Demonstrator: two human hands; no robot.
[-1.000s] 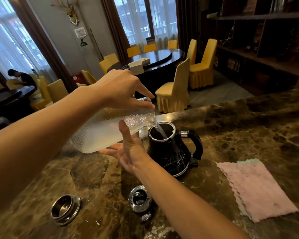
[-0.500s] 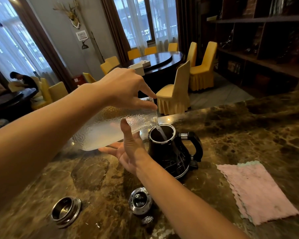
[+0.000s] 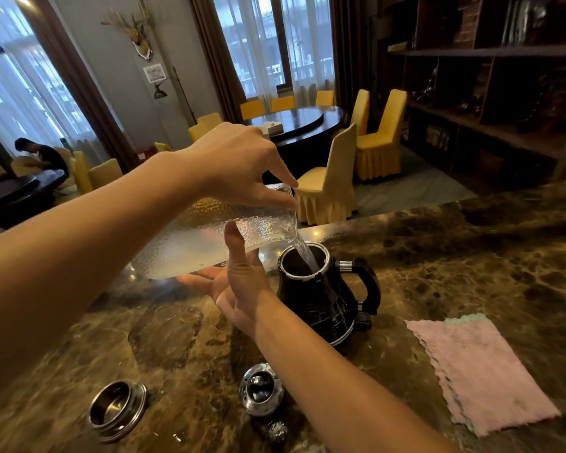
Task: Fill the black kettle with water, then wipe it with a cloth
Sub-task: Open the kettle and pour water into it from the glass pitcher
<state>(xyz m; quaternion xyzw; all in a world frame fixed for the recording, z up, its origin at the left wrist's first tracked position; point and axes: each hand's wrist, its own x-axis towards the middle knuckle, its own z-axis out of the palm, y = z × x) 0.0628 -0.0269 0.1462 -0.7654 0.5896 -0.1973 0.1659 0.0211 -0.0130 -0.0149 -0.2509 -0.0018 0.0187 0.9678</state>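
The black kettle (image 3: pixel 321 295) stands lidless on the brown marble counter (image 3: pixel 471 256), handle to the right. A textured glass jug (image 3: pixel 216 240) is tipped above it, and a thin stream of water runs from its mouth into the kettle's opening. My left hand (image 3: pixel 239 165) grips the jug from above near its rim. My right hand (image 3: pixel 239 282) is under the jug's body, palm up with the thumb against the glass. A pink cloth (image 3: pixel 477 371) lies flat on the counter, right of the kettle.
A round metal lid (image 3: pixel 260 389) lies on the counter in front of the kettle, under my right forearm. A second steel ring-shaped lid (image 3: pixel 116 408) sits at the lower left. Beyond the counter are yellow-covered chairs (image 3: pixel 330 181), a round dark table and dark shelves.
The jug's base has risen a little, so it is tipped more steeply while water keeps running into the kettle. Both hands hold as before.
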